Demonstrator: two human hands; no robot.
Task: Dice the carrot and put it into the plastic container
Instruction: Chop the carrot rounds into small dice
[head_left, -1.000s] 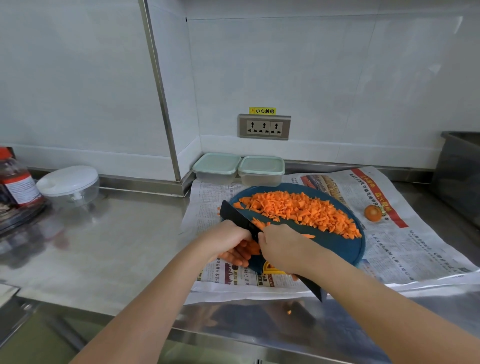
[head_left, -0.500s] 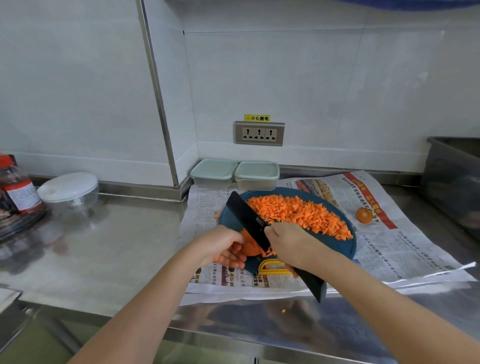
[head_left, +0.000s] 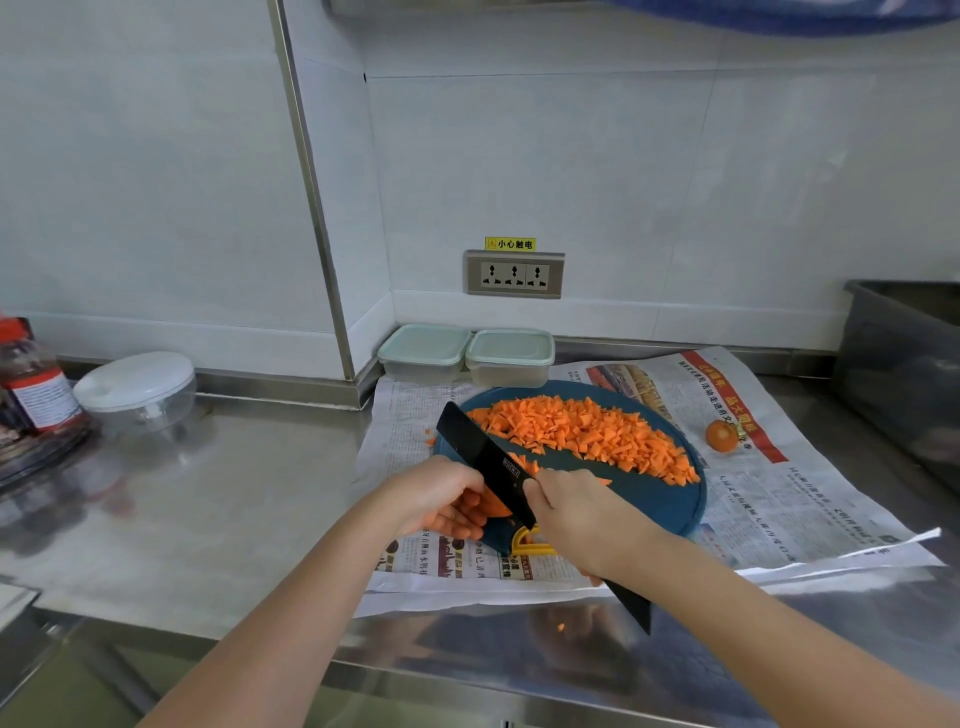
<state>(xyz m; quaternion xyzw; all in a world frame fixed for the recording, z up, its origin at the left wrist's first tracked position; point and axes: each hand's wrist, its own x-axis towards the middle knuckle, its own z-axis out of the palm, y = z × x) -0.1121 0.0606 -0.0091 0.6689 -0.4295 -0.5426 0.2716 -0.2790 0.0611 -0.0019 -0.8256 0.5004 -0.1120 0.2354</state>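
Open steel counter (head_left: 249, 493) between lidded bowl (head_left: 136, 387) and newspaper (head_left: 779, 488), plastic containers (head_left: 423, 348) just behind the board (head_left: 654, 499), grey bin (head_left: 904, 364) at right

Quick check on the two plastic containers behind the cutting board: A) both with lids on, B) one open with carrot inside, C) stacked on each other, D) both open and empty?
A: the left container and the right container sit side by side, each with its lid on; the diced carrot lies on the cutting board.
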